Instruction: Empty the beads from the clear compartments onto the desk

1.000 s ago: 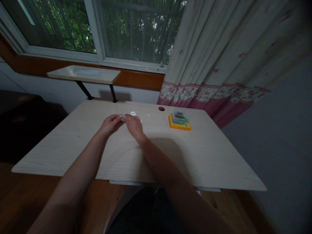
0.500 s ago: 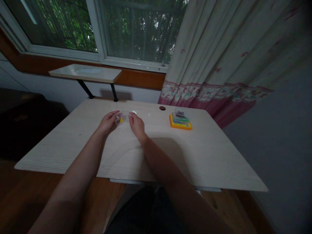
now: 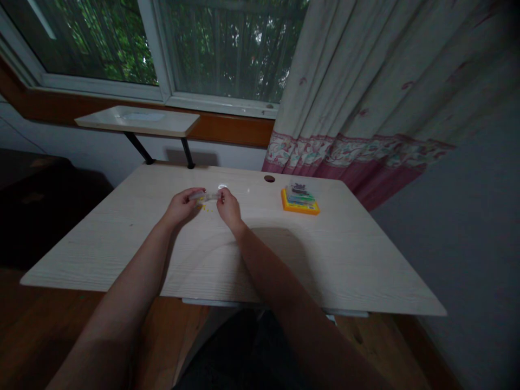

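Left hand: the left hand (image 3: 181, 207) is over the far left part of the table (image 3: 345, 249), its fingers closed on one end of a clear plastic box (image 3: 197, 195).
Right hand: the right hand (image 3: 229, 209) is just to the right of it, its fingers pinched on the other end of the same clear plastic, which spans the gap between the two hands.
Clear box: small and see-through, tipped between the hands; it seems to be open, with a flap or lid toward the right hand, though the view is too dim and small to be sure.
Yellow pieces: tiny yellow pieces (image 3: 206, 208) lie scattered on the table, just below the box and between the hands.
Stack at right: an orange-yellow case (image 3: 300, 209) lies flat, well apart from the hands, with clear containers (image 3: 299, 193) on top that show green and dark contents.
Table: pale wood grain, with a round hole (image 3: 269, 179) near its back edge.
Raised shelf: a small shelf (image 3: 179, 123) stands on black supports at the table's back left.
Behind: a window (image 3: 227, 54) with greenery outside, and a flowered curtain (image 3: 345, 81) hanging at the right.
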A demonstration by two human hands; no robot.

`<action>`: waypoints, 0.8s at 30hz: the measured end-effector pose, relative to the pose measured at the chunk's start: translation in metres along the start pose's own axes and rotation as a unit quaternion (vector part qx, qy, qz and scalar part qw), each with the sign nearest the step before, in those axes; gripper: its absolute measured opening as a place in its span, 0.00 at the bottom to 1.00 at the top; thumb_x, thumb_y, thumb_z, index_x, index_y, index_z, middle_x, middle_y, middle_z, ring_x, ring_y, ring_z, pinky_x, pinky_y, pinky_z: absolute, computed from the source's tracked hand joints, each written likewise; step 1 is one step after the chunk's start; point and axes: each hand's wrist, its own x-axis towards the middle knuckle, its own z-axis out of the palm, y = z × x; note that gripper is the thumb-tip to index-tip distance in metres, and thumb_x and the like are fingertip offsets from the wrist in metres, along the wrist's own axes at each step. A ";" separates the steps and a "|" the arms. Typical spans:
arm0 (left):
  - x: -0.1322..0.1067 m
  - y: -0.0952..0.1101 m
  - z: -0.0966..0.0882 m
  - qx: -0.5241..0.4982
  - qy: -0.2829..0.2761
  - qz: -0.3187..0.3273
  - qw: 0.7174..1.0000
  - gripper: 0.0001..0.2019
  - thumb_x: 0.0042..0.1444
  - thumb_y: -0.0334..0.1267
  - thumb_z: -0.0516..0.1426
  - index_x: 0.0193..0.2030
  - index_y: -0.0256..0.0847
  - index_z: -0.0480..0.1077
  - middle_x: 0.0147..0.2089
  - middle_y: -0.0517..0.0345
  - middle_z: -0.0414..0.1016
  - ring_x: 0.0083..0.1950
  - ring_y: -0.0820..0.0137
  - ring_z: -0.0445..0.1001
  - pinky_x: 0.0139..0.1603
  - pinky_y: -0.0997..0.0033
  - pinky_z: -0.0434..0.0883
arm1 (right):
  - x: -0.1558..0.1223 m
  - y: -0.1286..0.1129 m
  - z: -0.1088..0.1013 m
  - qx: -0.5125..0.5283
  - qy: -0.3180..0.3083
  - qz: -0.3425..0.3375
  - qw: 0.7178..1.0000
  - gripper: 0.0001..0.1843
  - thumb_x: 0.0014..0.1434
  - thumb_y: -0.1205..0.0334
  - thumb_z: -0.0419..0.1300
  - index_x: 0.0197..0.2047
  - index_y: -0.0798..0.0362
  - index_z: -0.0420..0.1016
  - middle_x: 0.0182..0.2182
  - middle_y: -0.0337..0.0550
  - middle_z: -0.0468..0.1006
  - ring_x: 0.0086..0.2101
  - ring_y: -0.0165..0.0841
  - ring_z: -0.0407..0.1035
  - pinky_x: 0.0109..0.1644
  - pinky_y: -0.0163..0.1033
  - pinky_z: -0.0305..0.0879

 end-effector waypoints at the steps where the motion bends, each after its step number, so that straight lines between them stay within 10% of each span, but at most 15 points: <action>1: -0.001 0.002 0.000 0.018 -0.003 0.006 1.000 0.24 0.44 0.33 0.55 0.49 0.40 0.77 0.53 0.50 0.79 0.55 0.59 0.75 0.62 0.59 0.68 | 0.000 0.001 0.001 -0.005 0.001 0.000 1.000 0.13 0.63 0.69 0.51 0.47 0.47 0.70 0.40 0.39 0.79 0.41 0.33 0.74 0.48 0.37 0.67; 11: -0.007 0.016 -0.005 0.202 -0.049 0.095 0.973 0.26 0.46 0.29 0.52 0.54 0.42 0.74 0.55 0.52 0.77 0.56 0.59 0.73 0.63 0.61 0.66 | -0.001 0.001 0.001 0.016 0.018 -0.011 1.000 0.11 0.62 0.71 0.53 0.44 0.47 0.69 0.42 0.38 0.80 0.43 0.32 0.74 0.51 0.36 0.67; 16: -0.006 0.020 -0.009 0.291 0.015 0.163 0.942 0.25 0.51 0.29 0.53 0.57 0.41 0.75 0.57 0.47 0.75 0.61 0.56 0.68 0.66 0.57 0.61 | -0.003 -0.005 -0.006 0.039 0.045 -0.015 0.998 0.11 0.64 0.68 0.53 0.47 0.46 0.70 0.45 0.38 0.80 0.46 0.32 0.75 0.53 0.37 0.68; 24: 0.001 0.011 -0.018 0.184 0.180 -0.007 0.966 0.17 0.58 0.44 0.56 0.49 0.38 0.77 0.44 0.50 0.78 0.37 0.67 0.74 0.42 0.69 0.71 | -0.003 -0.007 -0.007 0.071 0.061 -0.083 0.992 0.19 0.69 0.56 0.53 0.62 0.49 0.65 0.57 0.47 0.75 0.55 0.31 0.71 0.60 0.38 0.66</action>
